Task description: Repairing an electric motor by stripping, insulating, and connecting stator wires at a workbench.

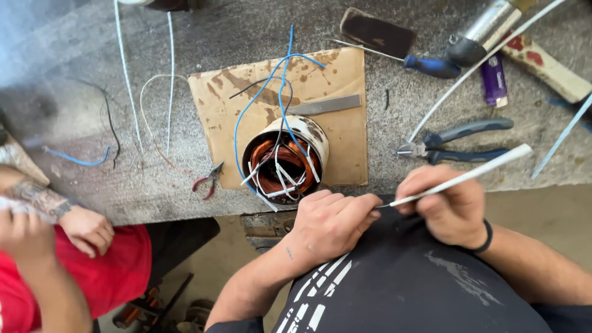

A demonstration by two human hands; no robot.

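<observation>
White, stiff insulating sleeve (468, 174), thin and tubular, runs slantwise from my right hand (445, 206) up toward the tabletop edge; that grip is clenched round it, and a bare wire end pokes out between both hands. My left hand (330, 223) pinches that wire tip, fingers closed on it. Just above my left hand stands a cylindrical motor stator (285, 161), its copper windings glossy inside a scuffed pale shell, with blue and black leads rising from it. It rests on a stained brown cardboard sheet (345, 74) laid on the rough grey tabletop (61, 49). Blue-handled pliers (456, 140) lie near my right hand, small red-handled cutters (207, 180) left of the stator. Another person's hand (89, 229) rests at the far left.
</observation>
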